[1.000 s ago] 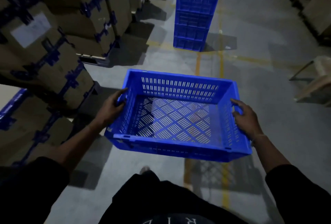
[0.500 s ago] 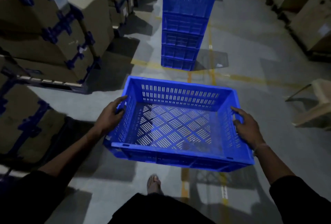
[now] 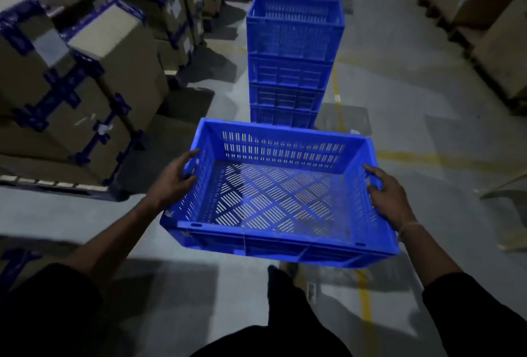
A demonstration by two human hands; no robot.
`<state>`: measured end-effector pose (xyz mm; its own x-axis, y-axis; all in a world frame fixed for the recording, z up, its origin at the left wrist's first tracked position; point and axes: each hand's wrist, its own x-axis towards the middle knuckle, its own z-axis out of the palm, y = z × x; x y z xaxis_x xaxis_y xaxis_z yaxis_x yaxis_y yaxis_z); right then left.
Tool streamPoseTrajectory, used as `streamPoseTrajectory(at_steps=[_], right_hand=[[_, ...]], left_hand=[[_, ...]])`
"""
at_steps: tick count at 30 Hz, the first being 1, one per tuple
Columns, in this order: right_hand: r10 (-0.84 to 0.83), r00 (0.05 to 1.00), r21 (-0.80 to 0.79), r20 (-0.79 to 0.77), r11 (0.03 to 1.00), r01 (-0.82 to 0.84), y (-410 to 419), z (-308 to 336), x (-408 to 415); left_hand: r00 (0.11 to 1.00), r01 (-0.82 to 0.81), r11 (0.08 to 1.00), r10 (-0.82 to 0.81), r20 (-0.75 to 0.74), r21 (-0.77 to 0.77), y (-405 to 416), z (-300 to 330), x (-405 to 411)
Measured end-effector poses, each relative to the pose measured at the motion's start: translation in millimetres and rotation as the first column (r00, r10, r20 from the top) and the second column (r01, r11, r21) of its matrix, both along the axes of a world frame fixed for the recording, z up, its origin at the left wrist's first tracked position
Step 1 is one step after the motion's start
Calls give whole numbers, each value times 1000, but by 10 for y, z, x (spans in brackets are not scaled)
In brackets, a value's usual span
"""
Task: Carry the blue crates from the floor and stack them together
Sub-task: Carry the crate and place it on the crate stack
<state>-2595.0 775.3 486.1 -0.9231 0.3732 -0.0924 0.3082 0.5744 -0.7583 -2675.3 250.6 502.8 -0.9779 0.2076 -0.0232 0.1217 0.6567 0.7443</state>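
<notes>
Grey concrete floor [image 3: 399,94] with yellow lines; taped cartons [image 3: 85,77] beyond the left hand [image 3: 174,182]. Both hands, left and right hand [image 3: 390,197], grip the slotted blue crate [image 3: 273,194] by its end walls, crate stack [image 3: 291,57] ahead

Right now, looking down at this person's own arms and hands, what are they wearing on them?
Both hands are bare, no gloves. The left hand and right hand lead to bare forearms, with dark, black-looking sleeves pushed up near the elbows. A thin band or thread circles the right wrist. No watch or rings can be made out in this dim light.
</notes>
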Motion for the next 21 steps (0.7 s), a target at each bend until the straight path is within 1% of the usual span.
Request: streamPoseTrajectory(at_steps=[5,8,10,14,21], right_hand=[[-2,1000,-19,5,1000,2,338,215,-1396],[27,1000,-20,5,999,-26,538,507,-2174],[43,999,20,1,999,-43,656,730,-2666],[51,998,27,-32,998,-50,897,1127,-3626],[-11,998,-10,-63,1000,11,1249,1549,-5376]], left_hand=[[999,-28,999,27,-23,-45,378,131,-1289],[997,-55,998,54,-48,-10,601,395,-2006],[997,-64,998,64,-36,14,716,573,-2481],[995,-51,999,51,-81,5,878,920,-3455],[996,-60,997,64,-68,50,1179,1404,-5315]])
